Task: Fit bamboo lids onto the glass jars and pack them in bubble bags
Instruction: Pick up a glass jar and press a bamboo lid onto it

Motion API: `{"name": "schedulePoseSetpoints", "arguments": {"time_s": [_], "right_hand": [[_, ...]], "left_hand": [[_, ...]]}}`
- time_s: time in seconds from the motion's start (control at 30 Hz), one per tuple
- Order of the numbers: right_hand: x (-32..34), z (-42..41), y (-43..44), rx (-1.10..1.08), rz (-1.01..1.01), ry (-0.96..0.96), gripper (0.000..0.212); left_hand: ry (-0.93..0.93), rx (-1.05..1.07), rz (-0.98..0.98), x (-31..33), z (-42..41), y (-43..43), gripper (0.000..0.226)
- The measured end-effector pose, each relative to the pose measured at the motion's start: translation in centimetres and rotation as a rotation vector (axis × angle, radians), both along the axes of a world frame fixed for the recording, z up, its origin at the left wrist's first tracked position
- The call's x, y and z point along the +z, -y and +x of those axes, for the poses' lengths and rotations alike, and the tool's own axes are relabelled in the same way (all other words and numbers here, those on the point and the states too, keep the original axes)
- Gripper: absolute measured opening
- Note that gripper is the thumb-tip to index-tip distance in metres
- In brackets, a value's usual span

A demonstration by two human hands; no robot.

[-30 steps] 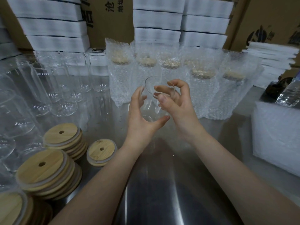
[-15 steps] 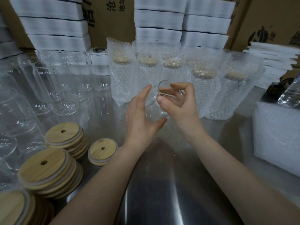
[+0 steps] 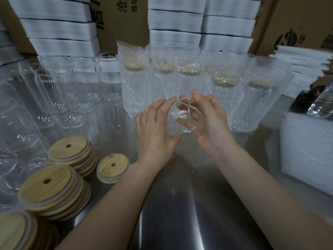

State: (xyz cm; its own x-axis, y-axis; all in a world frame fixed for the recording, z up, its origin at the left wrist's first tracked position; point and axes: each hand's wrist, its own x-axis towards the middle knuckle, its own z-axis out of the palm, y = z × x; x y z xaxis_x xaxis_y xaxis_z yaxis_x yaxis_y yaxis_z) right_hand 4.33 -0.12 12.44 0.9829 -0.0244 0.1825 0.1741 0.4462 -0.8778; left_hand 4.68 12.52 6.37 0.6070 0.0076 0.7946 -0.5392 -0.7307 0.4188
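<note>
Two bare forearms reach forward over a shiny steel table [image 3: 180, 213]. Between the hands, lifted off the table and tilted, is a clear glass jar [image 3: 182, 118] with no lid on it. The left hand [image 3: 155, 130] cups the jar's left side, its fingers lightly curved up towards the rim and its thumb tucked under the base. The right hand [image 3: 210, 123] wraps the jar's right side, with its fingers curled round the glass and fingertips at the open rim. The two hands are close together, parted only by the jar.

Near the left forearm lies a small pile of bamboo lids [image 3: 113, 166], each with a small hole. Further left of that forearm stand taller stacks of the same lids [image 3: 52, 188]. Left of the left hand and beyond it stands a crowd of empty jars [image 3: 75, 98].

Just beyond both hands stands a row of bagged jars [image 3: 225, 98], each upright in a bubble bag with a bamboo lid showing dimly through the wrap. Behind that row are stacks of white foam sheets [image 3: 174, 20] and brown cardboard boxes [image 3: 297, 20].

Well to the right of the right hand lies a thick pile of bubble bags [image 3: 306, 152], and beyond it a clear plastic bottle [image 3: 322, 105].
</note>
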Motion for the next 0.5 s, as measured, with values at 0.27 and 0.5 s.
{"name": "schedulePoseSetpoints", "arguments": {"time_s": [0.27, 0.5], "right_hand": [[-0.3, 0.9, 0.4, 0.181, 0.137, 0.000, 0.018], [-0.3, 1.1, 0.3, 0.380, 0.165, 0.077, 0.026]], "left_hand": [[0.041, -0.008, -0.171, 0.1, 0.0, 0.4, 0.085], [-0.077, -0.145, -0.480, -0.1, 0.1, 0.4, 0.085]]}}
